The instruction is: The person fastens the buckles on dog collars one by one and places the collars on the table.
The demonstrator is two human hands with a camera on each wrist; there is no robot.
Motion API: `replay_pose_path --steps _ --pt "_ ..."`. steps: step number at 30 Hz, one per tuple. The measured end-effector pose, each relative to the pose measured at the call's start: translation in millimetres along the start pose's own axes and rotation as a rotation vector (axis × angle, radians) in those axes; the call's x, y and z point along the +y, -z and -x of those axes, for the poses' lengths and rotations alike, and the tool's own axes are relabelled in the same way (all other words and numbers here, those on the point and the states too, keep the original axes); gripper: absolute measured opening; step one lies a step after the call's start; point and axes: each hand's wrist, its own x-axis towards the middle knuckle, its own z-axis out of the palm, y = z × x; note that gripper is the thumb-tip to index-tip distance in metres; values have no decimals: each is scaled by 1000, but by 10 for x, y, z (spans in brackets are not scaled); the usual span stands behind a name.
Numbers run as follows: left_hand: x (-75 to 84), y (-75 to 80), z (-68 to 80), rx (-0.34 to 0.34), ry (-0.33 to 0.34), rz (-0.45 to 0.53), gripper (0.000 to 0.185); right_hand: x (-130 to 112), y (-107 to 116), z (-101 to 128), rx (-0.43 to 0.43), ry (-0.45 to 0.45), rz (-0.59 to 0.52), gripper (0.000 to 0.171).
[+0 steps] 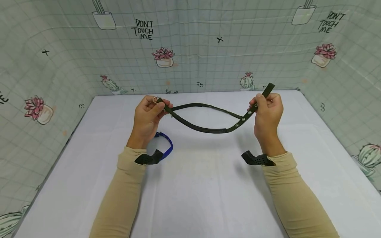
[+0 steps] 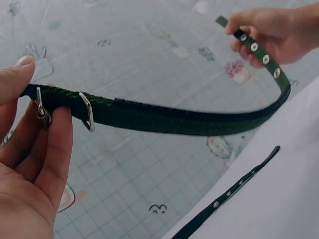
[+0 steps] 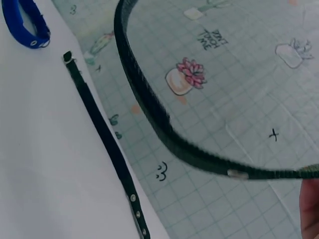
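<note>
Both hands hold the dark green webbing collar (image 1: 208, 129) aloft — left hand (image 1: 148, 117) pinching its buckle end, right hand (image 1: 267, 112) its eyelet end — unbuckled; a second green strap (image 3: 102, 139) lies on the white counter (image 1: 208, 185).

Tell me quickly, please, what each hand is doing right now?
Left hand: holds the buckle end of the dark green collar.
Right hand: holds its holed end.

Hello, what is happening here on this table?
A person holds a dark green collar in the air above a white table. The left hand pinches the buckle end, where a metal ring shows. The right hand pinches the end with the eyelet holes. The collar sags between both hands. A second dark collar lies flat on the table behind it, and a blue collar lies near the left wrist.
</note>
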Motion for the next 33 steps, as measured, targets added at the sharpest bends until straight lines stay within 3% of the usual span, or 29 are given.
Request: replay_pose_path --steps 5,13,19,21,24,28,33 --pt "5 -124 17 -30 20 7 19 -46 -57 40 9 -16 -56 11" --pt "4 -183 24 -8 7 -70 14 -132 -138 136 -45 -161 -177 15" --pt "-34 -210 52 -40 -36 -167 13 -169 -235 221 -151 -95 -201 18" --pt "-48 -227 59 -54 -44 -192 17 -189 -255 246 -205 -51 -156 15" --pt "-68 -252 73 -75 -44 -197 24 -216 -277 279 -260 15 -5 12" --pt "-94 -284 88 -100 -27 -210 28 -237 -295 317 -294 37 168 10" --pt "-136 -346 113 -134 -3 -266 30 -260 -317 378 -373 43 276 9"
